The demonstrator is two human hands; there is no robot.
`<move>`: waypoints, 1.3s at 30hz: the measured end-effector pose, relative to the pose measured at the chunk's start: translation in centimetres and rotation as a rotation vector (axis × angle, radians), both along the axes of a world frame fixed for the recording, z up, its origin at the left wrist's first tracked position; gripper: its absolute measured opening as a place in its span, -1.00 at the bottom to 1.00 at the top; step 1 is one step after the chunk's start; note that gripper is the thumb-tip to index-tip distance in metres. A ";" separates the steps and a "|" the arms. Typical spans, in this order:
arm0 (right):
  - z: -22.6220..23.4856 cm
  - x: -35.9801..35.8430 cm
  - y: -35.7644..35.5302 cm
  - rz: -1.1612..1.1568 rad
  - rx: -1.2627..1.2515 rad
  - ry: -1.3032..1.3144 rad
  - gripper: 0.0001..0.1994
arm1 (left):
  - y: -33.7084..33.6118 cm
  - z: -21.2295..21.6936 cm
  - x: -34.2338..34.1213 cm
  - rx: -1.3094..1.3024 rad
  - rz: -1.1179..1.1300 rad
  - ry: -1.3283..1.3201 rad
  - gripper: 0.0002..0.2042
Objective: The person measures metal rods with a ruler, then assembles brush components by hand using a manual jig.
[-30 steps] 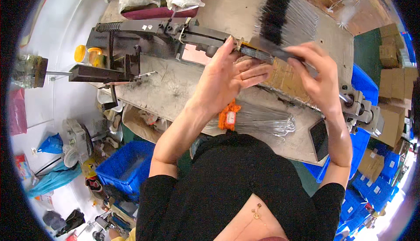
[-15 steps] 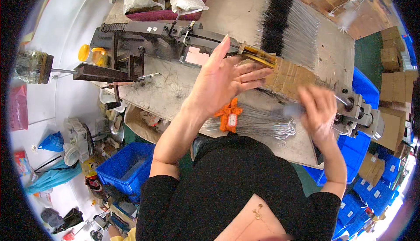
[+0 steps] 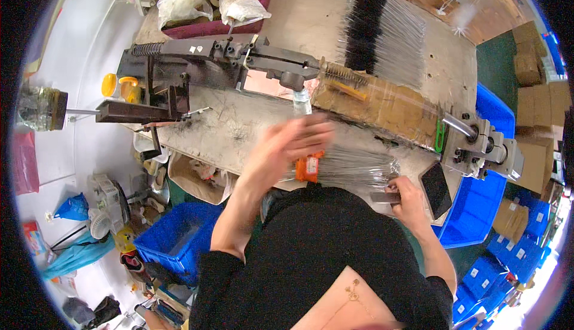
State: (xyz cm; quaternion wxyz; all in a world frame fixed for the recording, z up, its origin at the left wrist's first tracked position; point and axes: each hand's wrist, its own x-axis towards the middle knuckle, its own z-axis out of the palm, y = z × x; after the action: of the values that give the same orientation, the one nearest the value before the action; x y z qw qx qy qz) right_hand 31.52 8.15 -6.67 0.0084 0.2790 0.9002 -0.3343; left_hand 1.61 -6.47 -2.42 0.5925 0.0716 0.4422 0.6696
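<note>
Grey flat strip (image 3: 382, 197) juts leftward from my right hand (image 3: 409, 201), whose fingers close on its end, near my black shirt (image 3: 335, 246). My left hand (image 3: 298, 140) is blurred, its fingers stretched out near each other; I cannot tell whether it holds anything. Just below it sits an orange tie (image 3: 307, 168), beside thin silvery wires (image 3: 354, 166) that lie between my hands. To the right of my right hand, a black phone-like slab (image 3: 436, 190) lies on the surface (image 3: 305, 4). Beyond the wires runs a cardboard-covered block (image 3: 391, 104), with a green clip (image 3: 439, 136) near its right end. Farther off lies a row of black bristles (image 3: 363, 28).
</note>
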 end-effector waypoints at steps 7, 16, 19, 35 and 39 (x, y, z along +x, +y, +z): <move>-2.5 1.0 -2.0 -0.252 0.060 0.075 -0.66 | -22.0 -7.7 -12.6 -0.823 1.355 1.199 -0.61; -0.9 1.0 0.3 -0.753 -0.534 0.377 -0.89 | -21.9 -8.6 -11.5 -0.907 1.032 1.100 -0.69; 1.2 1.1 2.0 -0.918 -0.504 0.739 -0.87 | -11.8 -5.2 -3.8 -0.570 0.846 0.738 -0.58; 13.1 -9.9 7.5 -0.353 -0.606 0.697 -0.77 | 3.7 4.3 3.1 0.123 -0.399 0.330 -0.63; 12.3 -11.5 13.0 0.163 0.116 0.121 -0.72 | 3.6 7.5 0.4 0.012 -0.328 0.730 -0.68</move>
State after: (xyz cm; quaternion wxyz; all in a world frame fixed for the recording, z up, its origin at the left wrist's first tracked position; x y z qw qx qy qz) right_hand 20.00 21.17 5.63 -0.0350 0.1843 0.9366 -0.2958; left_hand 2.03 -2.90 5.05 0.4950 0.3780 0.6024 0.4992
